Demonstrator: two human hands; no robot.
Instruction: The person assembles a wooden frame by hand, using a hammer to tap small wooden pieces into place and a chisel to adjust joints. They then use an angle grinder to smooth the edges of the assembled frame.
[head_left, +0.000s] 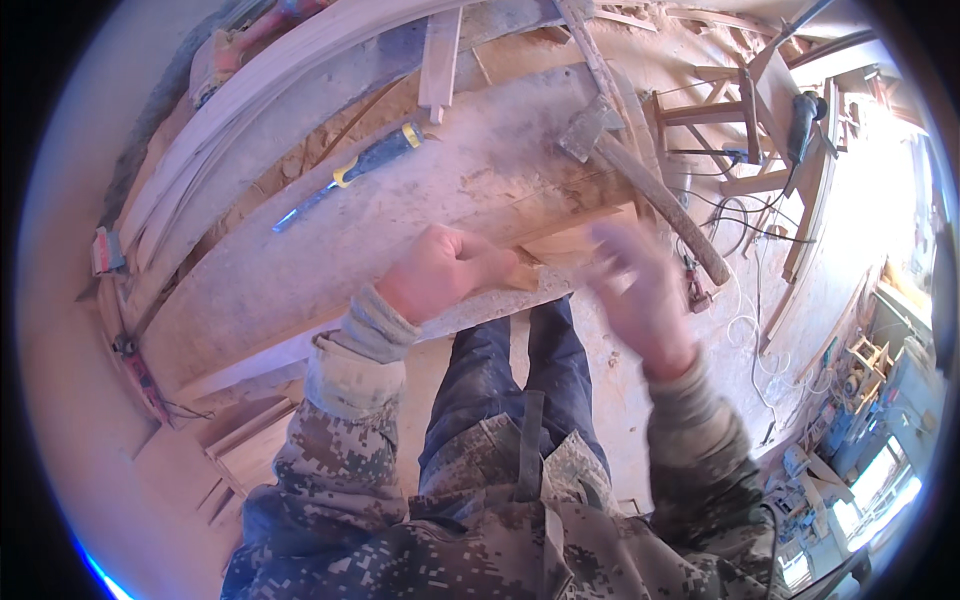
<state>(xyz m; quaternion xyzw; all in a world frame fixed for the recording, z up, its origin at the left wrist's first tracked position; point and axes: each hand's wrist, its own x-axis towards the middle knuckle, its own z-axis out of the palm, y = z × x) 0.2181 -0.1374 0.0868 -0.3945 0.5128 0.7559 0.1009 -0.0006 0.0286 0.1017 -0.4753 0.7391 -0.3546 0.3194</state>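
On the workbench (440, 180), my left hand (440, 270) is closed, with its thumb and fingertips on a short light-brown piece of wood (570, 240) near the bench's front edge. My right hand (640, 290) is smeared by motion at the right end of that wood; its fingers cannot be read, nor whether it touches the piece. Beyond my left hand lies a chisel (352, 172) with a blue and yellow handle. A hammer (650, 185) rests to the right, its worn metal head on the bench and its wooden handle reaching past the edge.
Long curved wooden strips (230, 130) lie along the far left. A narrow tenoned batten (439, 60) is at the back. At right stand a wooden frame (705, 115) and a corded power tool (803, 125); cables (745, 215) trail over the floor. Boards (250, 440) lie lower left.
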